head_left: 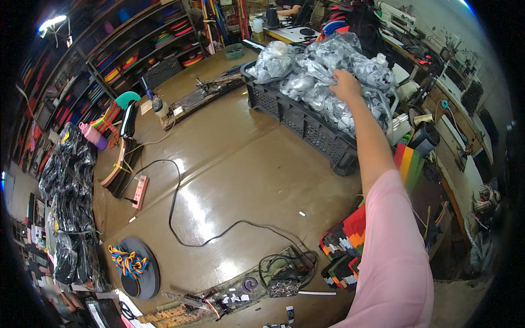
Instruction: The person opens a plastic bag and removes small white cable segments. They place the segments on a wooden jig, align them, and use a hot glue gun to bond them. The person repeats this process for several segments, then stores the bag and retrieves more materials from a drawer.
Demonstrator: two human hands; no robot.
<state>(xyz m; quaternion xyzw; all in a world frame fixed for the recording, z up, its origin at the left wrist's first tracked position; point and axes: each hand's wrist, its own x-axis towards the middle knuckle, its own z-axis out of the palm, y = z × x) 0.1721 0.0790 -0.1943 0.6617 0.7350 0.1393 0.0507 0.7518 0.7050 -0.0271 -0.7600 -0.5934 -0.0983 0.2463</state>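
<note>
My right arm, in a pink sleeve, stretches across the right side to a black plastic crate (306, 127) at the far right of the table. My right hand (345, 86) is closed on a clear plastic bag (320, 71), one of several heaped above the crate's rim. Grey and black contents show through the crinkled plastic, but I cannot make out what they are. Another tied bag (275, 61) sits at the crate's left end. My left hand is out of the picture.
A brown table (246, 175) carries a pink power strip (140, 192) with a looping black cable. Near it lie a grey disc (149, 268) with multicoloured cord and a purple bottle (93, 135). Black-wrapped bundles (71, 202) line the left edge. A person's arm (289, 10) shows at the back.
</note>
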